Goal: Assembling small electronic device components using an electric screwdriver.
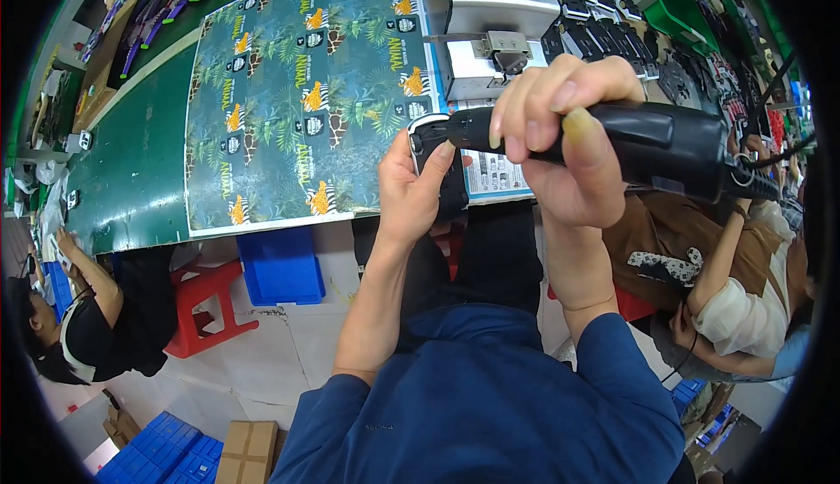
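Note:
My right hand (560,164) is wrapped round a black corded electric screwdriver (669,144), which lies nearly level and points left. Its front end comes up to a small black part with a pale curved rim (429,136). That part is gripped by my left hand (409,193), thumb on its near side, above the table's front edge. Whether the bit touches a screw is hidden. A printed mat (289,125) with a jungle and animal pattern lies to the left of my hands.
A metal fixture (499,20) stands just beyond my hands. Several black parts (582,11) lie at the far right. Purple strips (175,7) sit at the far left. People are seated on both sides; a red stool (206,305) and blue bin (278,265) are below the table.

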{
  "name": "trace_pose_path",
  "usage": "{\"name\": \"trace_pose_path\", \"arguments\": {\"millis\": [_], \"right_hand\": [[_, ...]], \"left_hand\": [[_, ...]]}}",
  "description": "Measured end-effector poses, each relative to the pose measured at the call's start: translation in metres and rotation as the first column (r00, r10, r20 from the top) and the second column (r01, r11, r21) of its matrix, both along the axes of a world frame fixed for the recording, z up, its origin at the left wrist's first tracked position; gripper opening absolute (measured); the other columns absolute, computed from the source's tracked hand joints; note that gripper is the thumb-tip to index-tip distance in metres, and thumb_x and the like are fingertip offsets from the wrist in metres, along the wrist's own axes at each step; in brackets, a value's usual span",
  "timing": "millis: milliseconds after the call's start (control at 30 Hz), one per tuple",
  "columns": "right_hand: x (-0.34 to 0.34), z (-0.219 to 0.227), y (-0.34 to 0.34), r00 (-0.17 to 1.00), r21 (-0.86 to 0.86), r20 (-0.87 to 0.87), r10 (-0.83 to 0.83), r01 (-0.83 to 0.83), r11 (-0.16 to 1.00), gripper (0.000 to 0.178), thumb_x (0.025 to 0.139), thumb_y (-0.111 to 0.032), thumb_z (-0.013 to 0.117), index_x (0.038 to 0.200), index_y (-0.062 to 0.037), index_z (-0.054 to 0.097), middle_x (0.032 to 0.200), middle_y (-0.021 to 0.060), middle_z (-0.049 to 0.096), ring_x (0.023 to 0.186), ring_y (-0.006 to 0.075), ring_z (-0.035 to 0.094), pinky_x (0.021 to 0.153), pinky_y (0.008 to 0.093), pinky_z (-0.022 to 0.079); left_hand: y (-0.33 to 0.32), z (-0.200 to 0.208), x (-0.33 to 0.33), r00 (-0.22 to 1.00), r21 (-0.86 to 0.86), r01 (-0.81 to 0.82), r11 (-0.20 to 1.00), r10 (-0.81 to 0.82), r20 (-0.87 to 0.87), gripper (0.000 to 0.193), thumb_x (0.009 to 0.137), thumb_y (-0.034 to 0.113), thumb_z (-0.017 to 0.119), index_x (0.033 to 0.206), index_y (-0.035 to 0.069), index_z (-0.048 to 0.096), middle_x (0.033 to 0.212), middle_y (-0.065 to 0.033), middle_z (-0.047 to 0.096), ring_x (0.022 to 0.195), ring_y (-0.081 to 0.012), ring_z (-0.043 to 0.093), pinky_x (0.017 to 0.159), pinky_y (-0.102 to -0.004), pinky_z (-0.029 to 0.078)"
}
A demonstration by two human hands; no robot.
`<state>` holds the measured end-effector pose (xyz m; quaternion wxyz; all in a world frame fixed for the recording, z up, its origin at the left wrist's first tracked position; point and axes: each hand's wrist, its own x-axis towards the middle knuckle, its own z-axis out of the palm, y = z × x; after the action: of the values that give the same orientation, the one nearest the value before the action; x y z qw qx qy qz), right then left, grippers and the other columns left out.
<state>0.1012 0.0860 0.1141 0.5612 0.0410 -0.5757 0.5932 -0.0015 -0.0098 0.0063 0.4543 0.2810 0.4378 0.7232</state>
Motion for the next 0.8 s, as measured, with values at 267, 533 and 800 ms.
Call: {"name": "trace_pose_path", "arguments": {"millis": [267,533,800], "right_hand": [[-0.002,-0.007,0.009,0.978,0.111,0.203,-0.040,0.018,0.994,0.019,0.087,-0.008,0.072,0.094,-0.0036,0.055,0.073,0.0064,0.059,0.061,0.0116,0.056,0.060,0.0272,0.048],[-0.008,-0.008,0.017,0.957,0.119,0.237,0.168,-0.201,0.972,0.023,0.084,-0.011,0.072,0.090,-0.0048,0.051,0.072,0.0069,0.054,0.056,0.0139,0.052,0.055,0.0292,0.046],[-0.008,-0.006,0.015,0.959,0.031,0.201,0.201,-0.212,0.977,0.024,0.081,-0.009,0.076,0.086,-0.0060,0.053,0.071,0.0063,0.058,0.058,0.0112,0.054,0.055,0.0260,0.047]], "left_hand": [[0.003,0.002,-0.001,1.000,-0.019,0.018,1.000,-0.018,0.025,0.017,0.098,0.007,0.062,0.112,-0.002,0.061,0.097,-0.0078,0.070,0.081,-0.0110,0.067,0.072,-0.0268,0.057],[0.003,0.003,-0.003,0.999,-0.072,0.034,0.997,-0.034,0.003,0.016,0.095,0.005,0.063,0.111,-0.001,0.063,0.094,-0.0083,0.071,0.079,-0.0114,0.067,0.071,-0.0277,0.058],[0.000,0.005,-0.005,0.991,-0.107,0.096,0.990,-0.086,0.101,0.019,0.096,0.007,0.064,0.112,-0.002,0.064,0.094,-0.0101,0.071,0.079,-0.0122,0.067,0.071,-0.0291,0.059]]}}
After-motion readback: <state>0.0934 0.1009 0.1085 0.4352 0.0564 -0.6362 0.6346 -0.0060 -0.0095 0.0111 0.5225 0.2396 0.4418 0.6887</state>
